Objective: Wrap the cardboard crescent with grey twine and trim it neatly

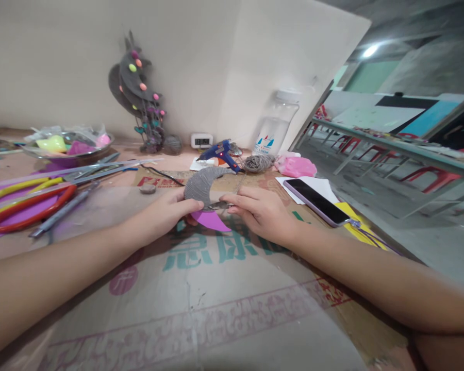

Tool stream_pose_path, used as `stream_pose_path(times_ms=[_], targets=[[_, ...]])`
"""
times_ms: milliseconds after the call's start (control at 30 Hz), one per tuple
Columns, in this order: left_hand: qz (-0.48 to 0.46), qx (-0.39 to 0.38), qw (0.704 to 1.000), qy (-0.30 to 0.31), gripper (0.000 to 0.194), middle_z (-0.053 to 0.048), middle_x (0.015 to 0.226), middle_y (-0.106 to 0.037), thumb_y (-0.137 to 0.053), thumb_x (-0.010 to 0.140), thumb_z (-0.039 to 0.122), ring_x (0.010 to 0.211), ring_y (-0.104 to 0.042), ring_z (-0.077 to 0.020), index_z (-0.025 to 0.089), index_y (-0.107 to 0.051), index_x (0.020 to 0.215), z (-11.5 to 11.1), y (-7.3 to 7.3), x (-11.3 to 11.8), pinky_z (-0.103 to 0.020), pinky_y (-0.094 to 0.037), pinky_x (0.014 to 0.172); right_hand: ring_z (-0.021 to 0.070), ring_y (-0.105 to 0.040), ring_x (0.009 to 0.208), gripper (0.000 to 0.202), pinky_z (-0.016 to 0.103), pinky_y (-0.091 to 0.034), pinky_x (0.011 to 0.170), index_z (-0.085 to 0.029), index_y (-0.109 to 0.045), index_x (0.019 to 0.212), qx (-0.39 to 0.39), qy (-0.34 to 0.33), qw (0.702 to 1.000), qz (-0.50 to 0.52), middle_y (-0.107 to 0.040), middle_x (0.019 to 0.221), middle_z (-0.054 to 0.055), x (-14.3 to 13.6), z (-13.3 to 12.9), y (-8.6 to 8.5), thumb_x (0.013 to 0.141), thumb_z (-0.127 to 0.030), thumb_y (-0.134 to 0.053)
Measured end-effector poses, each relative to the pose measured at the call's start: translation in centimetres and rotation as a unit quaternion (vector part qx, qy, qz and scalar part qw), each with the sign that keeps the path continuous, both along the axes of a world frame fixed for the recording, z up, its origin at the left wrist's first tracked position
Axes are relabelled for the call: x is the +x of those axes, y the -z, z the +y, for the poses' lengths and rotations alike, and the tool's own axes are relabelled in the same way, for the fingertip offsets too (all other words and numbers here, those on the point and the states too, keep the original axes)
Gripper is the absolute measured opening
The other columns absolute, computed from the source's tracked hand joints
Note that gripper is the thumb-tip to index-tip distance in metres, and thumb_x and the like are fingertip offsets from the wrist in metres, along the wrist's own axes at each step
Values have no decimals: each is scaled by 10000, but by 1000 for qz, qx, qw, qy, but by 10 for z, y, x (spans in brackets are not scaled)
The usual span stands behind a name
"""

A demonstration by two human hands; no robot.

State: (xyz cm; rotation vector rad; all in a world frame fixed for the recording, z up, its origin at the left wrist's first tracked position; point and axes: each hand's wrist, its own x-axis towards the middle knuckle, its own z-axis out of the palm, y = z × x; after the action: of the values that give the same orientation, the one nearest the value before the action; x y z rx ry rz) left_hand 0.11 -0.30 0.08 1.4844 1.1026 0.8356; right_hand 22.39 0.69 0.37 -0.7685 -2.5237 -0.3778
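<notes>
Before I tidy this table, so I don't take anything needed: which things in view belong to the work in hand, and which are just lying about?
Likely in use:
- grey yarn-covered crescent, in the left hand
- grey yarn ball, matching it
- glue gun, perhaps

Apparently lying about:
- phone
- water bottle
- small digital clock

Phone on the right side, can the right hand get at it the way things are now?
Likely yes, once it is free: the right hand is occupied at the lower tip of the grey crescent, but the phone lies to its right, with nothing visible on top or between them.
</notes>
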Motion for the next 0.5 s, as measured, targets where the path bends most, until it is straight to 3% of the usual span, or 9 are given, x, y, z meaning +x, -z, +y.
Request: stream_pose_path(times_ms=[500], targets=[[12,13,1000,-17,150,25,548,-539,-564,718,259,498,-470,-108,173,-529,600,-3,-4,1,-223,-343,477,131,-491,666,319,245,-349,603,-148,-614,1104,-20,13,1000,-13,-556,744,41,0,0,0,934,-293,-386]])
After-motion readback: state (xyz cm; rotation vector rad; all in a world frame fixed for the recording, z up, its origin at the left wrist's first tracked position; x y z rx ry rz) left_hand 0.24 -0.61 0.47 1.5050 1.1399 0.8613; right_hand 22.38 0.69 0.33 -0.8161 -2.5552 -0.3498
